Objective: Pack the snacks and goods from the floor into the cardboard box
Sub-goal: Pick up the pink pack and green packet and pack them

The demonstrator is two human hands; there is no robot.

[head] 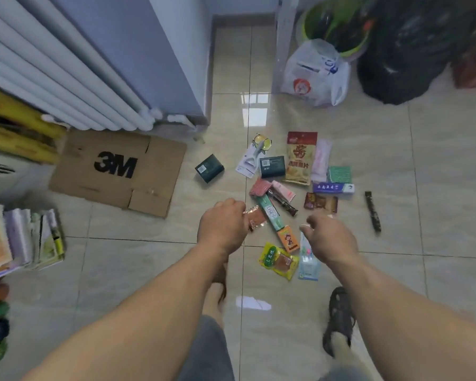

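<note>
The cardboard box [116,171] lies flattened on the tile floor at the left, printed "3M". Goods are scattered to its right: two dark green boxes [209,168], a red chips bag [300,158], a blue-white toothpaste box [333,187], a long green box [270,213], a small orange box [287,239], a yellow-green snack pack [279,261] and a dark stick [373,211]. My left hand [223,226] is closed on a small orange-brown snack packet [256,220] just above the floor. My right hand [330,237] hovers over the pile, fingers loosely curled, thumb apart, holding nothing.
A white radiator [66,78] stands behind the cardboard. A white plastic bag [316,75], a green basin [338,26] and a black bag [412,48] sit at the back right. Stacked books [19,240] lie at the left. My sandalled foot [338,320] is below the pile.
</note>
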